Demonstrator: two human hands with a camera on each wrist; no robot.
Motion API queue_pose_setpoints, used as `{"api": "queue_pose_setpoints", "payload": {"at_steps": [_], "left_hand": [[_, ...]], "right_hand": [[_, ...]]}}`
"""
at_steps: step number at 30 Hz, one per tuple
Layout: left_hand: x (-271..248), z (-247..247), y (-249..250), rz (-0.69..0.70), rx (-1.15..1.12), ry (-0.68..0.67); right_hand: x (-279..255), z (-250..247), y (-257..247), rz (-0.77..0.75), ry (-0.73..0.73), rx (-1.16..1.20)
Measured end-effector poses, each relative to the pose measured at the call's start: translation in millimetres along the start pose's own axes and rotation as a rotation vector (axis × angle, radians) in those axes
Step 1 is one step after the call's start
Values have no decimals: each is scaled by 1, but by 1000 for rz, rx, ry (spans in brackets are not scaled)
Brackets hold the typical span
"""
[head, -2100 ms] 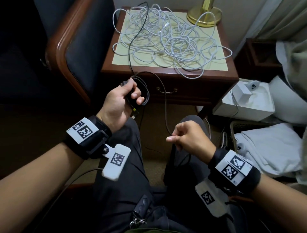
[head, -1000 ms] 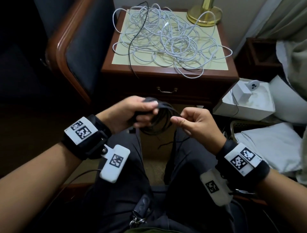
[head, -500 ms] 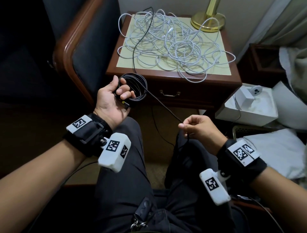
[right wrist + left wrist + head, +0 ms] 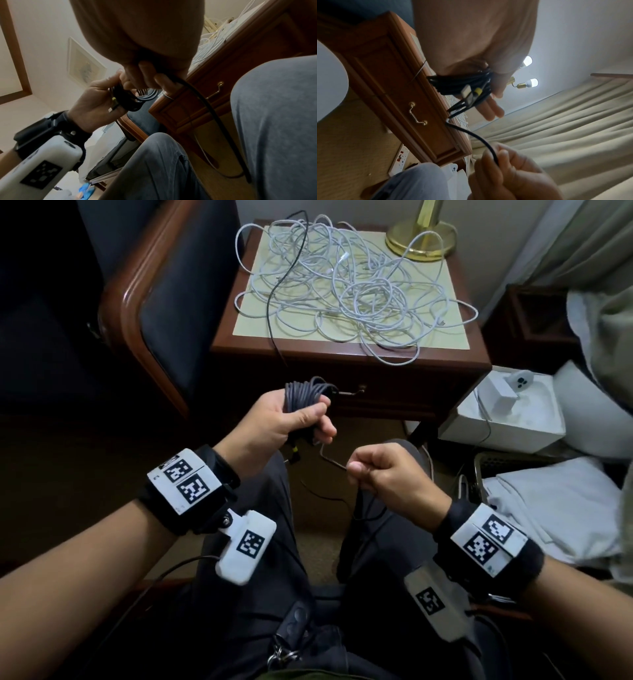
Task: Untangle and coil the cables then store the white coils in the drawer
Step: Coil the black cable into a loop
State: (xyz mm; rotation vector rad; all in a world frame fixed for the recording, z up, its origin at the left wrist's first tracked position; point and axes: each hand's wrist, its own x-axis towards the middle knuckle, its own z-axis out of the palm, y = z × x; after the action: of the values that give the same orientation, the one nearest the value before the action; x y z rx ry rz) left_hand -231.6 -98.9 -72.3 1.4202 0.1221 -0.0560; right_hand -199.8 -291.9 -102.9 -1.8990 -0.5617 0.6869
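My left hand (image 4: 308,419) grips a black cable coil (image 4: 305,398) just in front of the nightstand drawer (image 4: 394,395), which is closed. The coil (image 4: 460,83) has a yellow-tipped plug beside it in the left wrist view. My right hand (image 4: 356,470) pinches the loose black strand (image 4: 329,457) a short way below and right of the coil. The same strand (image 4: 205,108) hangs down past my knee. A tangle of white cables (image 4: 349,289) lies on the nightstand top (image 4: 459,337), with a black cable (image 4: 284,278) running through its left side.
A brass lamp base (image 4: 421,234) stands at the nightstand's back right. A dark chair with a wooden arm (image 4: 137,302) is on the left. A white box holding a charger (image 4: 507,405) and white cloth (image 4: 548,508) lie on the right. A power strip (image 4: 400,158) lies on the floor.
My left hand has moved down and right with the coil. My right hand has come closer to it, so the black strand between them is shorter and slack.
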Motion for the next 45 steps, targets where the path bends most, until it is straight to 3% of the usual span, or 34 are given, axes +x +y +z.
{"api": "queue_pose_setpoints", "payload": {"at_steps": [5,9,14,18,25,31,36,40,45], "left_hand": [[-8,15,-2,-78,47,-85],[-12,20,-5,-150,72,-133],[-16,22,-3,-215,56,-289],[-15,20,1,-237,-12,-305],[0,-21,24,-178,-560,-82],[8,-46,31,-80,-870,191],[16,-41,22,-90,-905,417],[19,-30,14,-77,-745,396],[15,-17,9,-21,-556,364]], "right_hand": [[-4,-6,-9,-33,-42,190],[-3,-13,-13,-98,59,203],[0,-14,-5,-328,298,34],[4,-26,-7,-299,253,164],[12,-43,14,-58,171,261],[22,-40,27,15,363,456],[17,-33,26,23,467,427],[10,-17,19,18,418,292],[-1,-3,4,48,252,212]]}}
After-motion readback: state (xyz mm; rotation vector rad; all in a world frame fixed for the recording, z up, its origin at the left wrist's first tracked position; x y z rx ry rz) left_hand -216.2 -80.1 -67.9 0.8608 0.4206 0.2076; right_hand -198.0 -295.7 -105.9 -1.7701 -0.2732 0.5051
